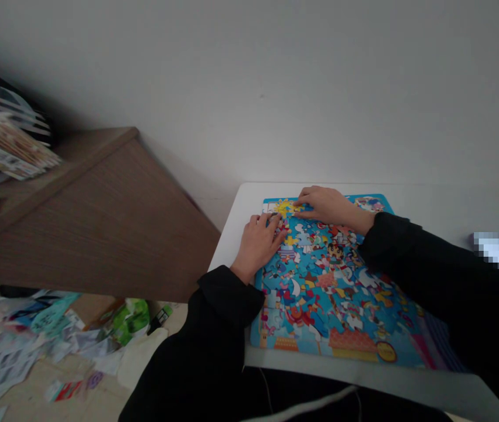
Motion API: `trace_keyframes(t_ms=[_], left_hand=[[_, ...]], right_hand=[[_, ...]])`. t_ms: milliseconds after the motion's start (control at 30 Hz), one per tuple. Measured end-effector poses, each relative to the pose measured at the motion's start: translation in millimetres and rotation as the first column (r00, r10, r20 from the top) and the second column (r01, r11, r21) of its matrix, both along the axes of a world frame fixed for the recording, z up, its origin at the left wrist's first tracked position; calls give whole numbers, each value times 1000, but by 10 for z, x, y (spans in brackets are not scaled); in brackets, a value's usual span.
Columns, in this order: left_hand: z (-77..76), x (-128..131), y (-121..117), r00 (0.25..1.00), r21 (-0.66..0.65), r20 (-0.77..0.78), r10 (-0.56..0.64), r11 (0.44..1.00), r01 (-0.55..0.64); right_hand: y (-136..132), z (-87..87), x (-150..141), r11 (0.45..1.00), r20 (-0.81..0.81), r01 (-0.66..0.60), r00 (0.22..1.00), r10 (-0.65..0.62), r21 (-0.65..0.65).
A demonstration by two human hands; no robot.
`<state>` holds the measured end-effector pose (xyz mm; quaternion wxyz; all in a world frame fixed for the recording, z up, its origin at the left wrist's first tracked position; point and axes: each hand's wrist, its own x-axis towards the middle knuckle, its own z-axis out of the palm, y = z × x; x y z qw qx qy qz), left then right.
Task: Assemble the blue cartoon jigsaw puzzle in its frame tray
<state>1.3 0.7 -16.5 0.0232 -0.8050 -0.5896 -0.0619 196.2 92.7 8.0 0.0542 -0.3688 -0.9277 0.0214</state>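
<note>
Left hand (258, 247) and right hand (326, 206) both at far-left part of jigsaw puzzle (332, 328), which lies on white table (249, 202). Yellow sun pieces (285, 206) near puzzle's far-left corner — right fingertips (297, 205) touching them from right, left fingertips (273, 220) just below. Right hand marginally nearer. Fingers extended, not clenched; any piece pinched — cannot tell. Puzzle's long axis appears to run across view, away from hands toward right. Wooden shelf (91, 217) left of table; scattered papers (7, 366) on floor below.

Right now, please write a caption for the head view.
Left hand and right hand on a cartoon jigsaw puzzle
</note>
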Motion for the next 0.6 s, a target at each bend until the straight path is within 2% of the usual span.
trace_keyframes(t_ms=[133,233,467,600], left_hand=[[9,3,-1,1000,-6,2,-8,1000,8],[10,4,-1,1000,-9,2,-5,1000,5],[-22,-7,6,1000,11,4,-12,1000,12],[-18,-8,6,1000,3,6,-10,1000,10]], right_hand=[[38,0,148,998,80,-57,995,58,-14],[44,-20,227,999,113,-40,993,43,-23],[66,-31,237,998,33,55,998,-54,-32],[146,-45,248,996,-32,63,997,-66,-66]])
